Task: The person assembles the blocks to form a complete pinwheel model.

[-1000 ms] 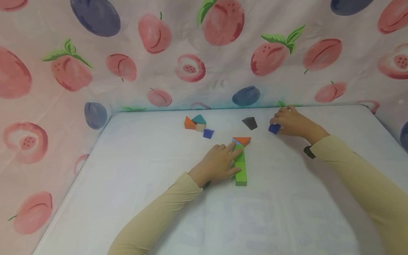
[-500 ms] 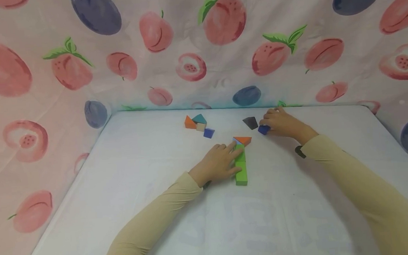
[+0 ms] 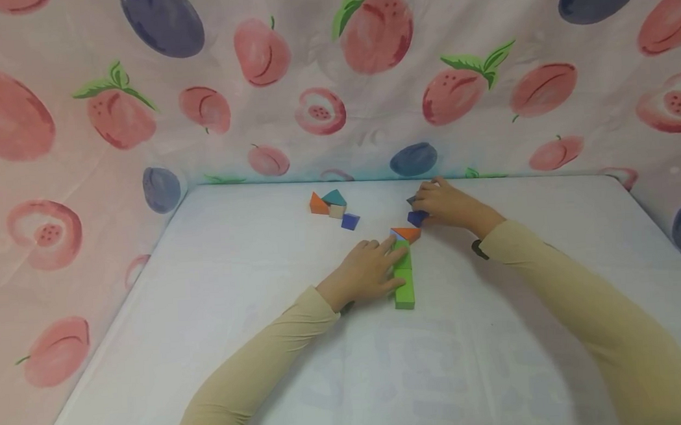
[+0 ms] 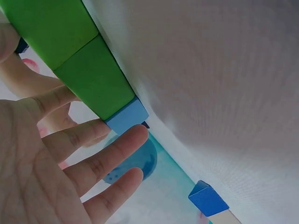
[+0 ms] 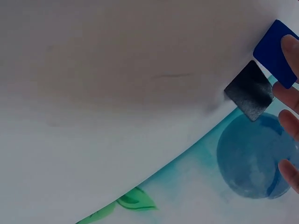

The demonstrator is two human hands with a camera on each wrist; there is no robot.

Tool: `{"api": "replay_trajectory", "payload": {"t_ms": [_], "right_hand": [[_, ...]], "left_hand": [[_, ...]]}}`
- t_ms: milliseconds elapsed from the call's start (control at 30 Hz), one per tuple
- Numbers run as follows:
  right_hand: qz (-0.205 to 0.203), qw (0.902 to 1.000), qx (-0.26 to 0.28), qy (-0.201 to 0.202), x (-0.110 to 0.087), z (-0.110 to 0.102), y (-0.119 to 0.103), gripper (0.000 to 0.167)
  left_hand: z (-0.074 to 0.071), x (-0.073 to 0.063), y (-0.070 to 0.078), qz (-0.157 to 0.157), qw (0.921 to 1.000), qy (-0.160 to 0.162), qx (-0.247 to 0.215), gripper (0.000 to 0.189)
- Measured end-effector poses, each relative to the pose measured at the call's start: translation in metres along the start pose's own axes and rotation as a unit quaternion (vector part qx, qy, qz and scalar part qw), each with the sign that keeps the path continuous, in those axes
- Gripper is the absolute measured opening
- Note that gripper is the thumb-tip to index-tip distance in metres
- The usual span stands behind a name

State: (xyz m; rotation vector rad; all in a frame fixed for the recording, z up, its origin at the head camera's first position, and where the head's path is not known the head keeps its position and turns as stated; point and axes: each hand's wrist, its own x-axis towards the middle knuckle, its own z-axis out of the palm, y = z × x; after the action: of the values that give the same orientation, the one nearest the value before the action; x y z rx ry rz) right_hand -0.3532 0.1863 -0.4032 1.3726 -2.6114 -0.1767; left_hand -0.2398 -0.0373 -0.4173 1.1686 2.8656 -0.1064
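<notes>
My left hand (image 3: 363, 273) lies with fingers spread and fairly straight against two green blocks (image 3: 404, 289), which stand end to end in a line. Past their far end sits a light-blue block (image 4: 128, 116), and an orange triangular block (image 3: 411, 234) is beside it. My right hand (image 3: 454, 207) pinches a dark-blue block (image 5: 275, 53) with thumb and fingers, just beyond the orange one. A black block (image 5: 251, 91) stands close by; in the head view the right hand covers most of it.
Farther back to the left is a loose group: an orange block (image 3: 318, 205), a teal triangular block (image 3: 335, 197), a pale wooden block (image 3: 336, 211) and another blue block (image 3: 350, 221). A fruit-patterned cloth (image 3: 252, 114) rises behind the white table (image 3: 232, 258).
My right hand has moved left with the dark-blue block, coming in front of the black block. The left hand has stayed on the green blocks.
</notes>
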Motion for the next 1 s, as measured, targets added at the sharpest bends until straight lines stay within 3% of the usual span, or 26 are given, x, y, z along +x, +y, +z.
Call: {"api": "replay_trajectory", "payload": {"t_ms": [267, 600, 833, 1000], "right_hand": [[-0.034, 0.9989, 0.006, 0.032, 0.013, 0.002, -0.001, 0.025], [-0.008, 0.9999, 0.004, -0.014, 0.022, -0.001, -0.006, 0.027], [0.019, 0.9994, 0.002, -0.029, 0.016, -0.004, -0.003, 0.017], [0.017, 0.9995, -0.003, -0.028, 0.017, -0.003, -0.004, 0.014]], "left_hand": [[0.001, 0.0, 0.0, 0.001, 1.0, 0.004, 0.008, 0.062], [0.003, 0.001, 0.0, 0.004, 0.9999, 0.012, 0.009, 0.062], [0.001, -0.001, 0.001, 0.002, 0.9999, 0.006, 0.013, 0.062], [0.0, -0.001, 0.001, -0.001, 1.0, 0.003, 0.006, 0.062]]}}
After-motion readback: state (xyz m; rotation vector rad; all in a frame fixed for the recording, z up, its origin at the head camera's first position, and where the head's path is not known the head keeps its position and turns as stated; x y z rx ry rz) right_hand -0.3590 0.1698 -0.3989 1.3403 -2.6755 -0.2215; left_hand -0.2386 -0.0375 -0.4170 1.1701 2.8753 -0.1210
